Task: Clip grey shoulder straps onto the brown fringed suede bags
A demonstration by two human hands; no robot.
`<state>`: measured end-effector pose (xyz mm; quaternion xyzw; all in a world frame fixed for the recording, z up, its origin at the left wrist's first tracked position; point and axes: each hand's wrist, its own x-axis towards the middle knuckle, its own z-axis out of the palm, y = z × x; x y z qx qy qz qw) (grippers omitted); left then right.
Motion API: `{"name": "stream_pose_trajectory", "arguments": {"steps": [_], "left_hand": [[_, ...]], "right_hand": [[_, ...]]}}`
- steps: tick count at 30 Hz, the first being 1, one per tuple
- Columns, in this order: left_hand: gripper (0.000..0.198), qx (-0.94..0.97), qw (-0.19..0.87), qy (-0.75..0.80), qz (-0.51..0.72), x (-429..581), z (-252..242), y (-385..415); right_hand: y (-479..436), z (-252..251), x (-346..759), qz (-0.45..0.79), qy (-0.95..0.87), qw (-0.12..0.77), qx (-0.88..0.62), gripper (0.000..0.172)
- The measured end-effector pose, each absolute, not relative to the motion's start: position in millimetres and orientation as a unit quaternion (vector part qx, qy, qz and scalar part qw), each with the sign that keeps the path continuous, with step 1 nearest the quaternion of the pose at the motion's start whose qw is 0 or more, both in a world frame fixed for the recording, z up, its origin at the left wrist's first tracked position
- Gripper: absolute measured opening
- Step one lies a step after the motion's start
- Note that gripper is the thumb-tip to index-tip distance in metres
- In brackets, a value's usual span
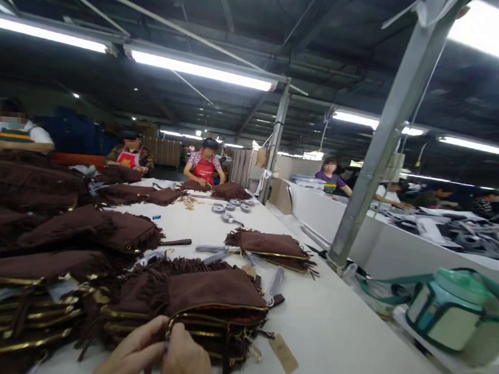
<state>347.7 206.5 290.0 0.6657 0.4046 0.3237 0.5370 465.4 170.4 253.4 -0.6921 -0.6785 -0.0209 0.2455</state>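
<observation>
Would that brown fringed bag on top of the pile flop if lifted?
Probably floppy: the brown fringed bag looks like soft suede and sags over the stack. Its fringe would likely dangle; lying flat, it shouldn't roll.

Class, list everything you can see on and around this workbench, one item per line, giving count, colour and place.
Table: one, white, running down the middle.
Fringed bags: many, brown, piled left.
Front bag: one, brown with gold zip, nearest.
Tag: one, tan, beside it.
Jug: one, green and white, right.
Workers: several, one in a red apron, far end.
Left hand: one, bare, at the nearest zip.
Right hand: one, bare, same zip.
</observation>
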Motion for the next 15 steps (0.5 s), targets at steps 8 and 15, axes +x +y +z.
{"name": "stream_pose_trajectory", "arguments": {"steps": [8, 15], "left_hand": [[0.046, 0.473, 0.707, 0.355, 0.387, 371, 276, 192], [0.039, 0.527, 0.643, 0.386, 0.400, 371, 292, 187]], "right_hand": [[156, 303, 494, -0.012, -0.789, 0.057, -0.611, 0.022], [157, 312, 515, -0.085, -0.803, 0.095, -0.582, 0.012]]}}
